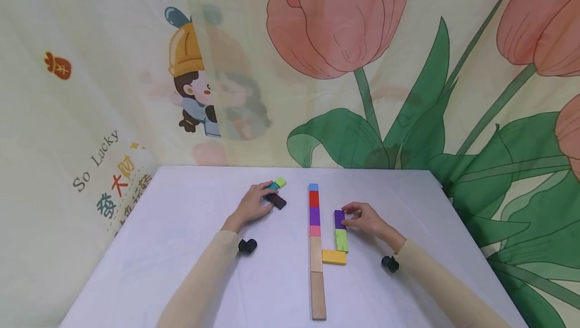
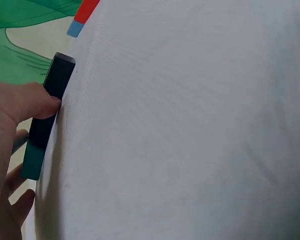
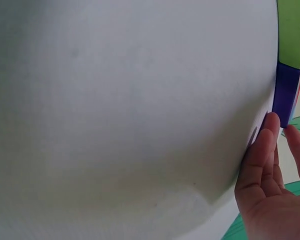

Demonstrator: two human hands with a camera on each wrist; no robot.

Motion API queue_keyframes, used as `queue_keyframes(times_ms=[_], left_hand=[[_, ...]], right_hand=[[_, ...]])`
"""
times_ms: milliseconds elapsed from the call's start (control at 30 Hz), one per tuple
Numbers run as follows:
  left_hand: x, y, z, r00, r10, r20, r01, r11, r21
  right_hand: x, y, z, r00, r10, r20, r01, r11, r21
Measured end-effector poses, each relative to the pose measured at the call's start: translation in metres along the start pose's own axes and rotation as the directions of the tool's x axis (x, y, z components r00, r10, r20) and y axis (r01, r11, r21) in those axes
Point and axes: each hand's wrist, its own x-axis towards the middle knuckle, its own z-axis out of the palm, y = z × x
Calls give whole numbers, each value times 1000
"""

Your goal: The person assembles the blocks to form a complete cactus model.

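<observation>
Purple block [image 1: 339, 219] is lying on the white table [image 1: 362, 293], end to end with a green block [image 1: 341, 240]; a yellow block [image 1: 334, 257] is sitting crosswise at the green one's near end. Right hand [image 1: 366, 218] is touching the purple block, thumb and fingers bending at its edge; can't tell if they're pinching or only resting. Left hand [image 1: 250, 205] is pinching a dark block [image 1: 277, 201] between thumb and fingers; teal block [image 1: 274, 186] and lime block [image 1: 281, 182] are sitting just beyond. Long row [image 1: 316, 253] of coloured and plain wood blocks is running between both hands, yellow block adjoining its right side.
</observation>
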Motion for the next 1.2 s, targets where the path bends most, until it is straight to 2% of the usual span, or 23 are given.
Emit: queue_keyframes(times_ms=[233, 400, 633, 733, 933, 1200], left_hand=[[0, 4, -2, 999, 33, -12, -32, 993, 114], [-1, 13, -5, 998, 56, -15, -53, 981, 187], [-10, 33, -7, 997, 16, 71, -22, 996, 85], [-13, 41, -5, 994, 18, 107, -23, 999, 46], [-19, 52, 0, 984, 60, 168, -60, 998, -1], [-25, 59, 9, 960, 139, 244, -139, 990, -14]], right_hand=[[-1, -1, 2, 1000, 5, -17, -5, 1000, -7], [0, -1, 3, 1000, 12, -26, -12, 1000, 2], [0, 1, 5, 999, 25, -25, -25, 1000, 19], [0, 3, 5, 999, 25, -29, -25, 1000, 16], [1, 7, 5, 999, 26, -31, -25, 1000, 13], [2, 8, 5, 999, 29, -34, -29, 1000, 11]])
